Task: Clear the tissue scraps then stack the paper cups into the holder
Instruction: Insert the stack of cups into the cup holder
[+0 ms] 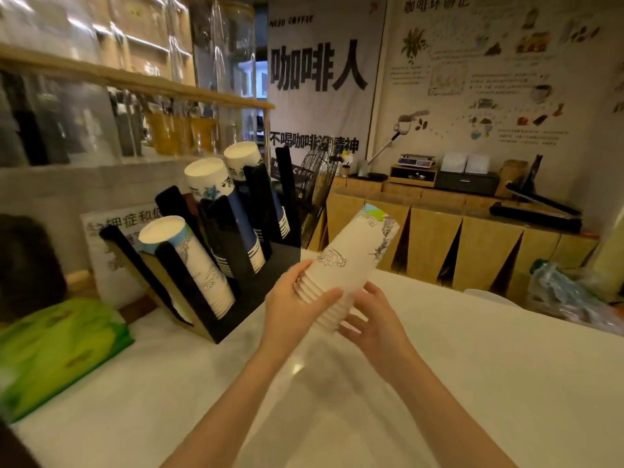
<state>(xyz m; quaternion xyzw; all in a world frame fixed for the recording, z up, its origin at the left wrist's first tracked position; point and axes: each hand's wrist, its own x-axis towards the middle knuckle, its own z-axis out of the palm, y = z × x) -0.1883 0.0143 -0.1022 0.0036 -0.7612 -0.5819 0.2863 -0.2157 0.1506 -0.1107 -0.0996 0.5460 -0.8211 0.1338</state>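
Green packet [57,349] at counter's [472,383] left edge: blurred, print unreadable, cut by frame. Holder [236,298] dividers hide the lower parts of slotted cup stacks [192,258]. Held stack [351,251]: rims partly behind left hand [293,305] fingers (count unclear). Plastic bag [567,295] at right edge blurred, contents unclear.

White line-drawn cups [351,258], black holder [236,319], green packet [57,349].
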